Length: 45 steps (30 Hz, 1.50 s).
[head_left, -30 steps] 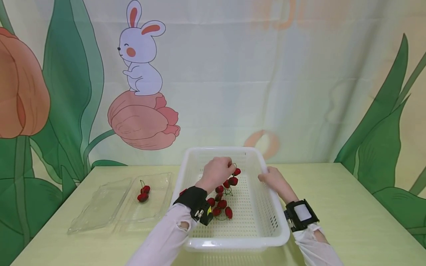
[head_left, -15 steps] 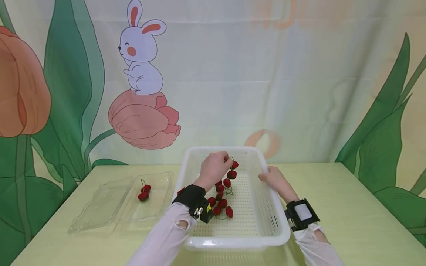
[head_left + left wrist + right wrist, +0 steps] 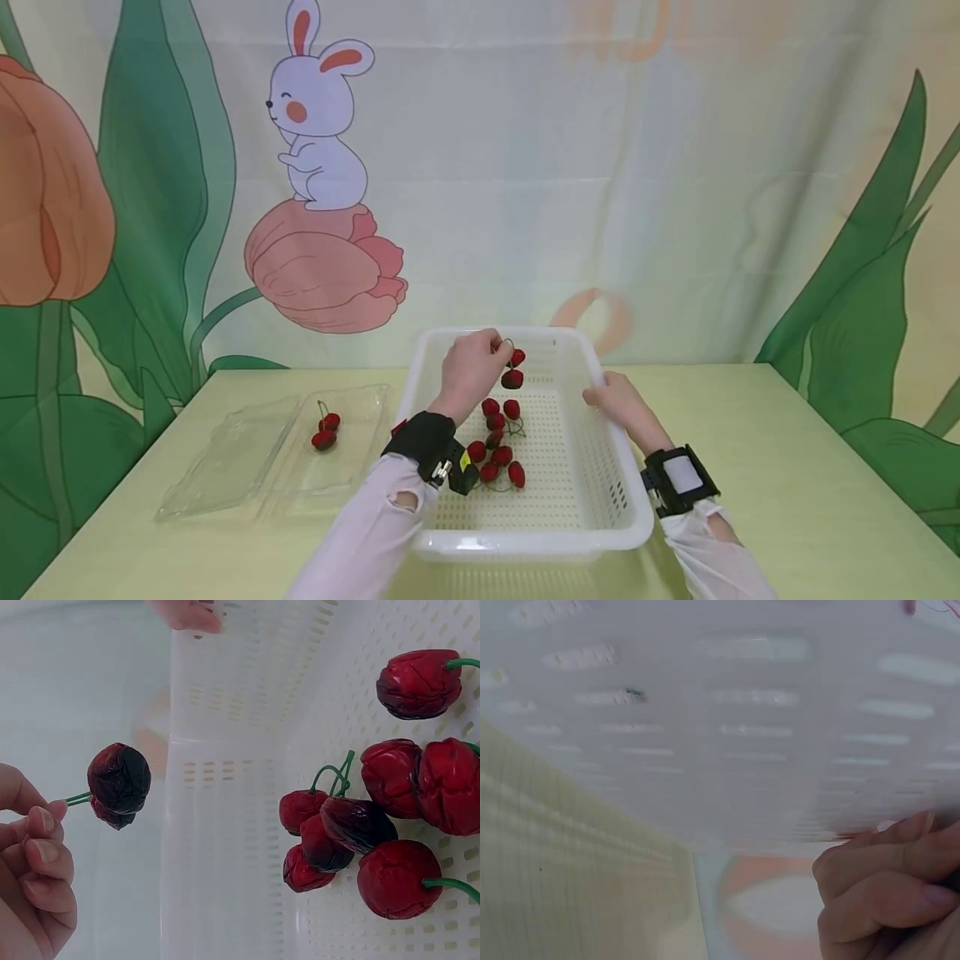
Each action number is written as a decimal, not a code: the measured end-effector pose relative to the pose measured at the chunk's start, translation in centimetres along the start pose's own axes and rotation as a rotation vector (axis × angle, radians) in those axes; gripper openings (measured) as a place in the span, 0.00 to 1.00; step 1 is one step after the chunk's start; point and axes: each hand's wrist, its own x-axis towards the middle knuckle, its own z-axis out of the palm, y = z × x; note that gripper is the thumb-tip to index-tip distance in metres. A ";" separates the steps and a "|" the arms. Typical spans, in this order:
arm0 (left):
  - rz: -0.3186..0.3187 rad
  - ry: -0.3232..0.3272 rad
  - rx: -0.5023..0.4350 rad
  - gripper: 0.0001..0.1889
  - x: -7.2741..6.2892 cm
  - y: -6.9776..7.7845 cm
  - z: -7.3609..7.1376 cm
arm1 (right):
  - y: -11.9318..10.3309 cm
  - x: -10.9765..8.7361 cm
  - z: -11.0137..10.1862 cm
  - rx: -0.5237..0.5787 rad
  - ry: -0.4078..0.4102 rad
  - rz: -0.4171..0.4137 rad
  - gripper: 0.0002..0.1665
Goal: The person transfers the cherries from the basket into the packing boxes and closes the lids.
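Observation:
My left hand point(image 3: 471, 372) pinches the green stems of a pair of cherries point(image 3: 513, 379) over the far part of a white perforated basket point(image 3: 536, 543). In the left wrist view the held pair point(image 3: 119, 778) hangs off the fingertips, dark and wrinkled. Below, several red cherries point(image 3: 399, 879) with green stems lie on the basket floor. My right hand point(image 3: 624, 403) grips the basket's right rim, thumb over the edge. From the right wrist view, its curled fingers point(image 3: 885, 859) show against the slotted outer wall point(image 3: 667, 772).
Left of the basket lies an opened clear plastic box, its lid point(image 3: 225, 462) flat beside the base point(image 3: 330, 475). Another pair of cherries point(image 3: 324, 438) rests in that base. A printed curtain point(image 3: 525, 167) stands behind the pale yellow table point(image 3: 787, 467).
My left hand has risen and drawn slightly left, lifting the pair of cherries away from the others in the basket. The right hand stays at the rim.

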 end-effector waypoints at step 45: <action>-0.004 0.232 -0.133 0.11 0.6 -0.7 -7.0 | -0.5 -0.5 -0.1 -0.033 -0.021 -0.001 0.21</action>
